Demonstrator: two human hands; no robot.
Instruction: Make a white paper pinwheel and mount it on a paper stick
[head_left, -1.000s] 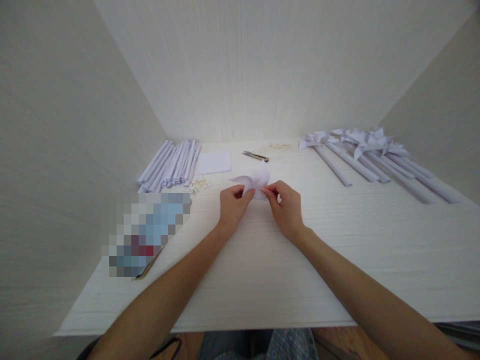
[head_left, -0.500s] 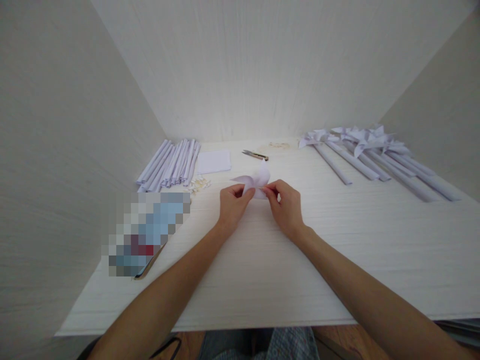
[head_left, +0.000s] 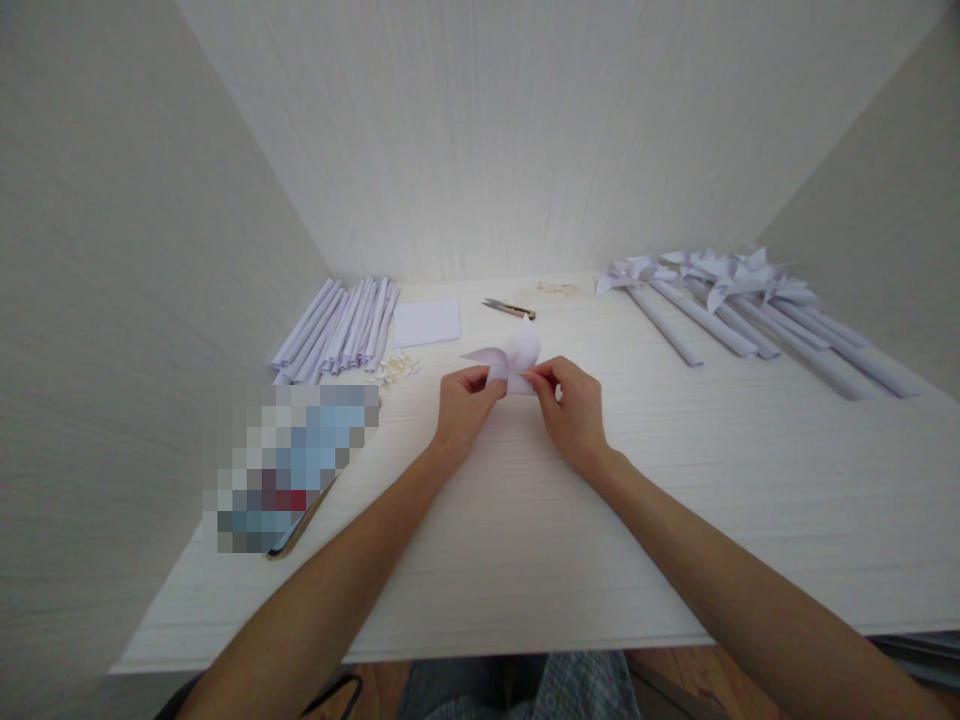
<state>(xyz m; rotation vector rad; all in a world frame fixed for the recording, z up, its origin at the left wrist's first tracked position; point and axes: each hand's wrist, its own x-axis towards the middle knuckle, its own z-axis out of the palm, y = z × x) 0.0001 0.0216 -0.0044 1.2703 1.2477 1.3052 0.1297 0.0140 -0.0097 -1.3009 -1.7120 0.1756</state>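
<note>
A white paper pinwheel head [head_left: 525, 345] with curled blades is held between my two hands, just above the middle of the table. My left hand [head_left: 466, 405] pinches its left side between thumb and fingers. On the other side, my right hand [head_left: 570, 405] has thumb and fingertips closed at its lower right edge. Whether a small piece also sits in the right fingertips is hidden. Behind the pinwheel head lie small thread snips [head_left: 510, 308] with pointed blades.
Rolled paper sticks [head_left: 341, 325] are piled at the back left, beside a stack of square paper [head_left: 427, 322]. Small pale pieces [head_left: 396, 369] lie in front, more [head_left: 556, 288] at the back. Finished pinwheels [head_left: 739, 295] lie right. A pixelated flat object [head_left: 300, 470] rests left.
My left thumb has shifted slightly down on the pinwheel head. Both hands otherwise keep their place, and the things on the table have not moved.
</note>
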